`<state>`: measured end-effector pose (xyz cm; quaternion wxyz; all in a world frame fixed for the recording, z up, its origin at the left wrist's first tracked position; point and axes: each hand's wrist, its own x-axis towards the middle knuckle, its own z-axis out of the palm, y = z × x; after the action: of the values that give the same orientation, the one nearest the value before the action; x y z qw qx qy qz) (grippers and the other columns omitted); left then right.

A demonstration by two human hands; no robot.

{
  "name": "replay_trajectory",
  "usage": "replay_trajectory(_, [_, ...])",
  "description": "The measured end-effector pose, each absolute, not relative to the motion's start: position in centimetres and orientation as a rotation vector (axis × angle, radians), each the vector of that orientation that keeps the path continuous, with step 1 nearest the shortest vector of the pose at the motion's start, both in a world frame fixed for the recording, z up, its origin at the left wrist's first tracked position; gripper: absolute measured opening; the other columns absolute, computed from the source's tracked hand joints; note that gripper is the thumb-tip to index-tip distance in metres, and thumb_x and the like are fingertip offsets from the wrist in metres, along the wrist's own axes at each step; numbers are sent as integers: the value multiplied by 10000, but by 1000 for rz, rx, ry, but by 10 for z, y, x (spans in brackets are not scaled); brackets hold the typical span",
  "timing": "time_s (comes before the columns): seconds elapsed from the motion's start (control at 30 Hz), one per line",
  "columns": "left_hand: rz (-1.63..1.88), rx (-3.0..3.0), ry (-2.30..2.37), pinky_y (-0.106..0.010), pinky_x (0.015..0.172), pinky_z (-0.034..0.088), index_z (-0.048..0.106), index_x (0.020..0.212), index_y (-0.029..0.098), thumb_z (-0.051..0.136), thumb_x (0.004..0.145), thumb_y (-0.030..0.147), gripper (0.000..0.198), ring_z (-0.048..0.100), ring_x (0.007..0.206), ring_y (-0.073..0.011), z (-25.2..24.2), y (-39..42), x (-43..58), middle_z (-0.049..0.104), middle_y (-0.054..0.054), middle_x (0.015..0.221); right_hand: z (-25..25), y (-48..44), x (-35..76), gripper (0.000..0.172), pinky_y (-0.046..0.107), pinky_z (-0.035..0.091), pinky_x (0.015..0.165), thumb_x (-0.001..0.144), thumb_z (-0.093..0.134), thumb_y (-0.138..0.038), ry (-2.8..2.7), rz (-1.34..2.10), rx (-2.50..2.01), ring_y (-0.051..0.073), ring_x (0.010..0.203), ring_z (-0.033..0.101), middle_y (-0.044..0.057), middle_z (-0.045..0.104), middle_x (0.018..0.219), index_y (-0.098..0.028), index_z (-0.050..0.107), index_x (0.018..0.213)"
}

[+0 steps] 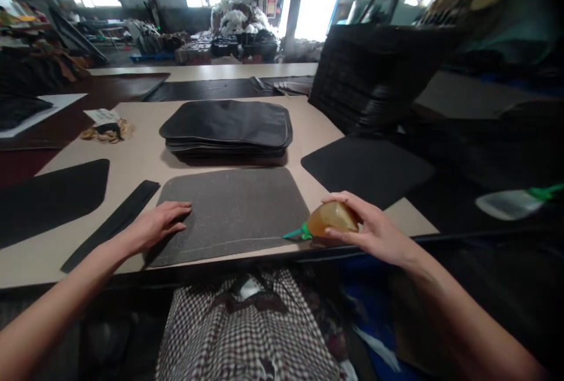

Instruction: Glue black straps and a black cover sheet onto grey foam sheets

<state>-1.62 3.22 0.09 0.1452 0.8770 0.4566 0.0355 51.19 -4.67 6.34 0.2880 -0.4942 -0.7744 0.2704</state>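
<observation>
A grey leather panel point(240, 204) with rounded far corners lies flat at the table's front edge. My left hand point(163, 225) rests on its left side, fingers stretched out and holding nothing. In my right hand point(363, 225) is a glue bottle point(332, 218) of amber liquid, tipped on its side. Its green nozzle points left, with the tip at the panel's near right corner. A thin pale line runs along the panel's near edge up to the nozzle. Behind the panel sits a stack of black leather panels point(227, 122).
A black strip point(112, 222) and a dark panel point(57, 199) lie to the left. On the right are another dark panel point(368, 166), a tall black stack point(379, 69) and a second bottle point(509, 203). Small tan rings point(106, 132) lie at the back left.
</observation>
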Motion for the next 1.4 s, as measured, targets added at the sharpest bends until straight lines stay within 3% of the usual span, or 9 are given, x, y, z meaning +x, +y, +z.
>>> replay_trajectory(0.13, [114,2530,1326,-420,1120,444,604,1357,255,460,954,616,560,548,1306,-267,-6,35,-20,551,-78,1466,51,-55,559,553,338,550,861,827,774,-485,-1856,790,-1446,248,1007,651,47,631,1160,-267,561,1289])
replay_trajectory(0.33, [52,2584,1420,-460,1103,408,564,1367,281,505,941,585,527,554,1292,-290,-3,37,-18,594,-71,1422,46,-73,590,560,348,542,907,776,815,-470,-1540,723,-1516,256,1039,636,47,620,1173,-294,579,1252])
replay_trajectory(0.5, [5,2588,1411,-462,1076,389,590,1291,278,524,956,475,395,547,1283,-276,9,31,-8,575,-79,1434,33,-87,519,535,328,579,812,808,789,-450,-1426,789,-1381,246,960,653,58,634,1118,-299,549,1261])
replay_trajectory(0.67, [-8,2575,1434,-474,1072,370,603,1258,272,513,969,449,350,531,1291,-274,13,26,-4,545,-83,1465,14,-92,415,502,418,539,934,862,757,-420,-1726,777,-1139,266,1087,607,76,579,1214,-286,515,1280])
replay_trajectory(0.8, [3,2576,1426,-473,1071,370,602,1257,280,506,972,456,349,537,1293,-270,11,26,-5,552,-78,1462,14,-85,390,487,439,526,935,893,728,-420,-1920,678,-1001,270,1097,584,96,578,1194,-262,497,1291])
replay_trajectory(1.1, [76,2577,1425,-462,1045,432,658,1206,288,466,929,655,499,575,1255,-304,-1,32,-13,590,-75,1425,18,-92,495,513,386,543,932,857,756,-451,-1707,711,-1392,257,1076,631,60,605,1225,-287,537,1291])
replay_trajectory(1.4, [5,2566,1399,-430,1103,399,612,1280,293,493,944,597,468,534,1310,-283,-5,38,-20,556,-57,1463,22,-111,566,562,356,576,873,782,803,-460,-1386,775,-1505,261,1005,656,55,644,1138,-270,565,1254])
